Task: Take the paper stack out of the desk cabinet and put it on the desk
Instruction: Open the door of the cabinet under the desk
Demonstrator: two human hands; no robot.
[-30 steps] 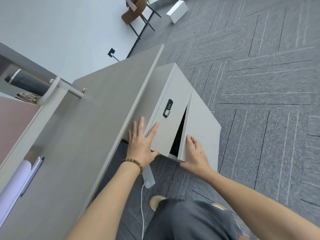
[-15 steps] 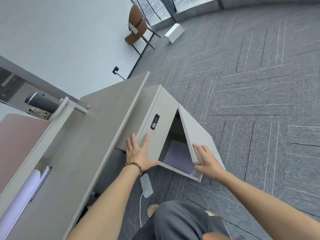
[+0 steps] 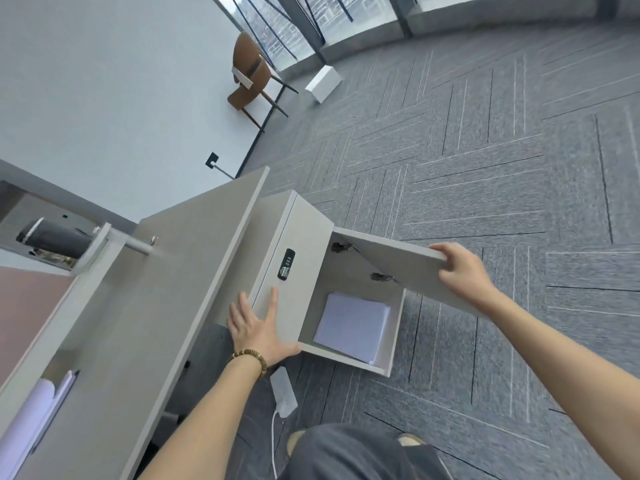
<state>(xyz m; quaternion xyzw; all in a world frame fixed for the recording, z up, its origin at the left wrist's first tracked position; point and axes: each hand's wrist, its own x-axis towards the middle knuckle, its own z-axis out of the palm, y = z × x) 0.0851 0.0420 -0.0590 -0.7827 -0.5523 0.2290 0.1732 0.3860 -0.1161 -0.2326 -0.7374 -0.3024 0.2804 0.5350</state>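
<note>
The grey desk cabinet (image 3: 298,237) stands under the desk's right end, and its door (image 3: 408,268) is swung wide open to the right. Inside, on the cabinet floor, lies a white paper stack (image 3: 353,325). My right hand (image 3: 462,271) grips the free edge of the door. My left hand (image 3: 258,329) rests flat, fingers spread, on the fixed cabinet front below the black combination lock (image 3: 286,264). The light grey desk top (image 3: 145,306) runs along the left of the cabinet.
A white power strip (image 3: 284,391) with a cable lies on the carpet below my left hand. My knee and shoes are at the bottom. On the desk's far left lie a paper roll (image 3: 27,420) and a black bottle (image 3: 52,239). A brown chair (image 3: 251,76) and white box (image 3: 323,83) stand far off.
My right hand has swung the cabinet door from nearly closed to wide open, which uncovered the paper stack inside. My left hand has stayed flat on the cabinet front.
</note>
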